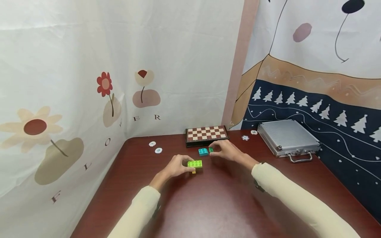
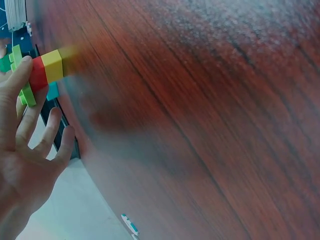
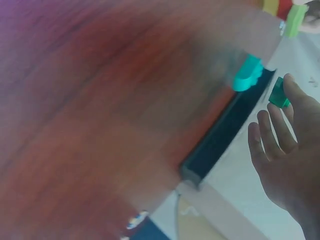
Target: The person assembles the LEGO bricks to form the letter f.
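My left hand [image 1: 177, 166] pinches a small stack of toy building blocks between thumb and fingers. On top of that stack is a wide lime-green block [image 1: 194, 164] with studs; the left wrist view shows a red block [image 2: 38, 75] and a yellow block [image 2: 52, 66] joined beneath it. In my right hand [image 1: 227, 150], the thumb and index finger pinch a small dark-green block [image 3: 279, 93], while the other fingers spread loosely. Between the two hands, a teal block [image 1: 203, 152] with a rounded side sits on the table by the chessboard.
A folded chessboard [image 1: 206, 134] lies at the table's back edge, against the hanging cloth. To the right stands a silver case [image 1: 288, 135], its handle facing forward. Poker chips lie in pairs: a white chip [image 1: 158, 150] at back left, another chip [image 1: 245, 138] at back right.
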`<state>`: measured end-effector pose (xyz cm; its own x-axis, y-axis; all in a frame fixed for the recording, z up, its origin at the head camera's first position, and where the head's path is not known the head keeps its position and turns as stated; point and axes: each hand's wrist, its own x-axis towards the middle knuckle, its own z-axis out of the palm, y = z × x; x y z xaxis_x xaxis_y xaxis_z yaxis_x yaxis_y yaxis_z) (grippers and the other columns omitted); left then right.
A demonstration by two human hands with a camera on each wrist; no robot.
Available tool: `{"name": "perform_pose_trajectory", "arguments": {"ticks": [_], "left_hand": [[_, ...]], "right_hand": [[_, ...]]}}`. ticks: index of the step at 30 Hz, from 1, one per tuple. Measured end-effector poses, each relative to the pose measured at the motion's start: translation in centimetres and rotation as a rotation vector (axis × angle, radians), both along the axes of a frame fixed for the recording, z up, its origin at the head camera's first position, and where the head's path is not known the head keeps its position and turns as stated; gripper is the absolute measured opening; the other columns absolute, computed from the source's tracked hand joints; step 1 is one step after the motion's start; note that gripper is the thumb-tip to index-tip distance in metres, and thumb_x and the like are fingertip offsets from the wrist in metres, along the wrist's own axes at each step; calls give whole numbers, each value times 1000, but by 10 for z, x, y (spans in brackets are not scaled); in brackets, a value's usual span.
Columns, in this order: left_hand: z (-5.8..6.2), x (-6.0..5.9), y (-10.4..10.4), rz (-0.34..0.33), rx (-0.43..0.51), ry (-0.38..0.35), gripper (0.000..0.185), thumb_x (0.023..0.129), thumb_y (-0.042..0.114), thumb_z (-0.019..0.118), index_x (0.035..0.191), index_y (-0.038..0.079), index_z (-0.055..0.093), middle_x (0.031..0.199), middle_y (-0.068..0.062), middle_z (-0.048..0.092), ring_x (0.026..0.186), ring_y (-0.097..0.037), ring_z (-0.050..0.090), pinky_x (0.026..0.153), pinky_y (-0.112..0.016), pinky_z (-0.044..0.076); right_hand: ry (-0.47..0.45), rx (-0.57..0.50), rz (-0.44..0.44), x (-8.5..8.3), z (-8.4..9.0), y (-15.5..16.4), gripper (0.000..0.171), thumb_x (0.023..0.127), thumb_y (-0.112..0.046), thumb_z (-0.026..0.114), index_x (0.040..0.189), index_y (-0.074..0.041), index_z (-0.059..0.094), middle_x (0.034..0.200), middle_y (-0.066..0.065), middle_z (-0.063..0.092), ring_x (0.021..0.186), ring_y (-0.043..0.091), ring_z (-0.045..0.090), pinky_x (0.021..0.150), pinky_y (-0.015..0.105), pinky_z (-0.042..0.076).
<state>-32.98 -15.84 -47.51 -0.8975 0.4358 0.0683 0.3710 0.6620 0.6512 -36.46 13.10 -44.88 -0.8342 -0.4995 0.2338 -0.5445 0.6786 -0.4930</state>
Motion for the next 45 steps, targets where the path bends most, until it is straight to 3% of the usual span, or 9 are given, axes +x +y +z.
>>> {"name": "perform_pose_trajectory", "arguments": {"ticks": [7,11,16,20,29,37,45], "left_hand": [[0,-2,-1,-15,3,16,31,88,29,86,113,14,78,105,1,74,100,-22,67,89,-44,54],[0,-2,-1,-26,3,22,30,88,28,86,114,13,77,104,2,75,97,-18,67,87,-41,55],[1,-1,1,-29,-2,19,36,89,28,85,118,10,76,114,-4,75,107,-23,69,93,-45,55],[2,-1,1,-30,-5,18,39,89,29,85,120,7,74,117,-7,75,110,-27,70,95,-48,55],[1,-1,0,-44,22,5,24,87,27,87,103,14,74,96,4,77,98,-18,72,89,-42,56],[-1,-1,0,-38,18,11,30,88,26,86,111,11,75,100,1,77,98,-18,73,88,-42,57],[-1,-2,0,-32,18,6,34,89,25,86,116,10,74,105,-1,76,103,-22,72,90,-44,57]], "right_hand": [[16,-21,94,12,16,-24,35,95,-28,79,123,-8,74,111,4,75,94,20,68,83,33,55],[23,-28,145,19,16,-38,32,96,-26,78,122,-8,74,107,3,75,93,17,70,80,28,56],[19,-28,183,26,14,-52,32,96,-28,78,121,-9,74,106,0,74,94,16,71,78,27,57],[39,-18,186,28,10,-62,31,94,-28,79,119,-10,75,104,-1,75,92,17,71,77,28,56],[30,-19,173,28,3,-73,30,92,-33,81,114,-12,77,101,-1,77,90,13,71,76,25,56],[18,-25,141,28,-6,-74,31,91,-35,82,114,-14,77,99,0,76,90,14,71,76,27,56],[22,-46,116,26,-12,-76,30,90,-36,83,112,-15,79,94,-6,75,85,7,68,73,23,55]]}}
